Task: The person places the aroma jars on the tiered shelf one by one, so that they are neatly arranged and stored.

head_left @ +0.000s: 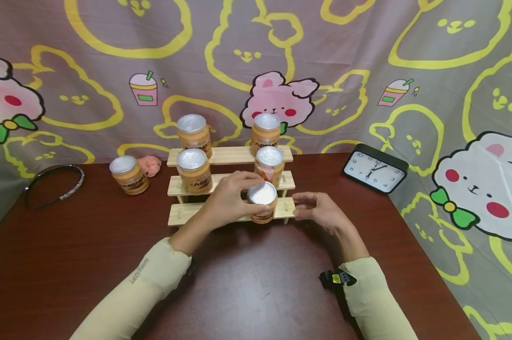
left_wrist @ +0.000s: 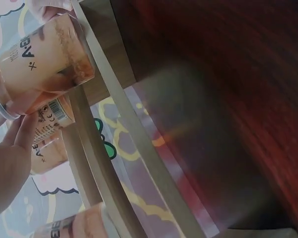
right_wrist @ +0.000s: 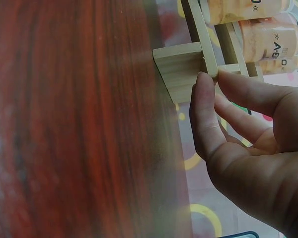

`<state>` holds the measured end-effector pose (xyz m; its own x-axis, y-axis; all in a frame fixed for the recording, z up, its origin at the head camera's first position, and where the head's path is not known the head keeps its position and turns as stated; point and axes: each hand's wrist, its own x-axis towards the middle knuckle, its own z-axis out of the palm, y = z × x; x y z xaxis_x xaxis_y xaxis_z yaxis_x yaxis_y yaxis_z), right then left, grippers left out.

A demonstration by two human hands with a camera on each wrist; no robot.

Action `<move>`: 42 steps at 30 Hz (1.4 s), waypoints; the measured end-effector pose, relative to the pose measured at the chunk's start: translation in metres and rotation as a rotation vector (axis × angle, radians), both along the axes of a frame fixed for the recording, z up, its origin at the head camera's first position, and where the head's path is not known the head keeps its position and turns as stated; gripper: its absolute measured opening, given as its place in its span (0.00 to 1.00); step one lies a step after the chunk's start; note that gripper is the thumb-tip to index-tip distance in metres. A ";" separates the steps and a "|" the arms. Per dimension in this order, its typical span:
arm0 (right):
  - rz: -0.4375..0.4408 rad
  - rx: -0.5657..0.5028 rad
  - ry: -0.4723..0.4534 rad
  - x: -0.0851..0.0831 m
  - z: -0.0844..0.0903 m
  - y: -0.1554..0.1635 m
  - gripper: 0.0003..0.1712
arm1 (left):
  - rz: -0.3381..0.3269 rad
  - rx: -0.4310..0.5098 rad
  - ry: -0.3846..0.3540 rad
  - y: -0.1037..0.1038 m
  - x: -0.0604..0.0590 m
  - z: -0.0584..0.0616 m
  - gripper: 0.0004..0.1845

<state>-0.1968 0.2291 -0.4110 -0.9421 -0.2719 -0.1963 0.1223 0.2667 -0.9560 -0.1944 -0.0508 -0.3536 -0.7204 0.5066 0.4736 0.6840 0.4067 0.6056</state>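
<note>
My left hand (head_left: 228, 200) holds an orange jar (head_left: 263, 216) with a silver lid, fingers and thumb around its top. This jar is upright at the right part of the lowest step of a three-step wooden rack (head_left: 180, 215). In the left wrist view the same jar (left_wrist: 49, 64) shows dark lettering on its side. My right hand (head_left: 321, 212) is at the rack's right end, thumb and forefinger pinching the tip of the lowest board (right_wrist: 208, 54). Behind, two jars stand on the middle step, left jar (head_left: 195, 172) and right jar (head_left: 269, 165), and two on the top step.
Left of the rack, another orange jar (head_left: 129, 175) stands on the dark table beside a pink ball-like thing (head_left: 149, 165). A headband (head_left: 75, 186) lies farther left. At the right back is a black-framed clock (head_left: 375, 169). A patterned curtain (head_left: 222, 61) hangs behind the table.
</note>
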 end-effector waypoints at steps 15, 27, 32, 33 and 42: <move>0.018 0.012 -0.001 -0.003 0.005 -0.001 0.30 | 0.049 0.087 0.047 0.014 -0.002 -0.011 0.32; 0.014 0.011 -0.003 -0.003 0.005 -0.001 0.30 | 0.071 0.102 0.035 0.018 0.000 -0.013 0.33; 0.005 0.017 -0.016 -0.003 0.004 -0.002 0.29 | 0.078 0.093 0.056 0.018 0.001 -0.015 0.32; 0.006 0.016 -0.015 -0.003 0.004 -0.002 0.29 | 0.078 0.089 0.062 0.017 0.001 -0.016 0.33; -0.001 0.004 -0.029 -0.001 0.001 0.000 0.30 | 0.062 0.105 0.083 0.010 0.003 -0.022 0.34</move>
<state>-0.1976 0.2290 -0.4103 -0.9363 -0.2702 -0.2245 0.1499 0.2706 -0.9509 -0.1917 -0.0410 -0.3761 -0.7045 0.4070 0.5814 0.7095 0.3866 0.5891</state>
